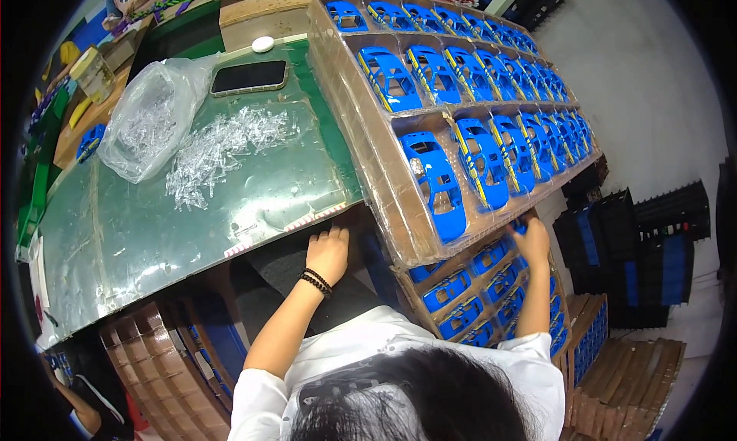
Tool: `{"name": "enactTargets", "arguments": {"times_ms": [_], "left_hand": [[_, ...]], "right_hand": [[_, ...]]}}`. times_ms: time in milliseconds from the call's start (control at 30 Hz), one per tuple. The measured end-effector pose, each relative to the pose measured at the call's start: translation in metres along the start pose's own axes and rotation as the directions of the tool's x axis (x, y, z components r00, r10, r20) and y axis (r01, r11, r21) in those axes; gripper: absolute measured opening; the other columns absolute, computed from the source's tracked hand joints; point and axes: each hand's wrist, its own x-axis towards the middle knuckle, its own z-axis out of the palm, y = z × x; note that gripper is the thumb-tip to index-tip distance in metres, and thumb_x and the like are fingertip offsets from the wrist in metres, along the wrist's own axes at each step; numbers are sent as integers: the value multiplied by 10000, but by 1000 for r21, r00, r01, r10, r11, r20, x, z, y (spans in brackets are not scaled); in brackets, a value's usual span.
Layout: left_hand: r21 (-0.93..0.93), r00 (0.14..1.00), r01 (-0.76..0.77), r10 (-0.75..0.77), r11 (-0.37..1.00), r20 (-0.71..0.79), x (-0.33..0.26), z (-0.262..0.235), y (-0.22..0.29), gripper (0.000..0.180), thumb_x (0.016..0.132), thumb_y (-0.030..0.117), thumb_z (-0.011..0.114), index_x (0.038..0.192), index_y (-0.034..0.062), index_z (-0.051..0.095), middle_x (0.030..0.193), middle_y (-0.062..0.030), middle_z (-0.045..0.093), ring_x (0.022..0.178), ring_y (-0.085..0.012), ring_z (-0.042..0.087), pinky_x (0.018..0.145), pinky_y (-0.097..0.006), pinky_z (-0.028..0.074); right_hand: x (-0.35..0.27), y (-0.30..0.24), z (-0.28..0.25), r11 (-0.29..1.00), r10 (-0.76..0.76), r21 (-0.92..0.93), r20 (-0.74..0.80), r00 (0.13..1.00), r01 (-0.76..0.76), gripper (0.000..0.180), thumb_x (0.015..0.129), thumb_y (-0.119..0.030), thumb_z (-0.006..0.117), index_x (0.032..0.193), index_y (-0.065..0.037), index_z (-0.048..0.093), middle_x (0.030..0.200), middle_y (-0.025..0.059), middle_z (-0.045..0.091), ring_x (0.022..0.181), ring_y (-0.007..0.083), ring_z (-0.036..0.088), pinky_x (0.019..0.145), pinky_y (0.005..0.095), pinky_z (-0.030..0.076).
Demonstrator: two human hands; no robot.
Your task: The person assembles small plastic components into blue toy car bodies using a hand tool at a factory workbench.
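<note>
Your left hand [328, 253] rests flat under the table's [153, 234] near edge, holding nothing. Your right hand [531, 240] reaches among the blue car shells [468, 287] in the lower cardboard tray [414, 295]; its grip can't be told. Next, likely close on one shell.

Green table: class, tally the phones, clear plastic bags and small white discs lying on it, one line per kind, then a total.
Phone: 1
Clear plastic bag: 1
White disc: 1
Total: 3
</note>
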Motion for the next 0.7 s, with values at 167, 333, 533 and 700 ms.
{"name": "enactTargets", "arguments": {"times_ms": [167, 333, 533, 700], "left_hand": [[-679, 996, 13, 54, 734, 77, -29, -37, 10, 361, 686, 184, 589, 968, -29, 519, 910, -189, 554, 845, -323, 537, 752, -364, 430], [-967, 944, -54, 328, 249, 32, -78, -80, 18, 938, 595, 240, 744, 1297, 40, 155, 1261, -204, 316, 1158, -304, 349, 954, -368, 287], [-937, 697, -315, -707, -150, -121, -130, -113, 2, 806, 680, 248, 641, 1250, 110, 89, 1203, -188, 320, 779, -306, 577, 637, -391, 503], [-948, 652, -278, -755, -156, -67, -158, -121, -22, 661, 741, 338, 507, 1217, 57, 145, 1133, -229, 395, 716, -269, 581, 599, -341, 503]], "right_hand": [[-74, -84, -93, 916, -135, 391, 75, 988, 96, 174, 700, -111, 606, 823, -4, 545, 784, 165, 583, 743, 309, 572, 611, 342, 443], [-114, -185, -59, 414, -449, 853, -114, 886, 319, 180, 740, 52, 468, 906, 4, 520, 846, 162, 558, 754, 264, 564, 650, 323, 452], [-71, -330, -27, 137, -613, 914, -225, 757, 382, 61, 748, 5, 483, 787, 10, 529, 781, 132, 509, 672, 223, 508, 609, 279, 413], [-24, -398, 1, 306, -701, 803, -174, 691, 512, 147, 715, -115, 601, 799, -3, 557, 753, 117, 508, 696, 243, 502, 611, 302, 402]]}}
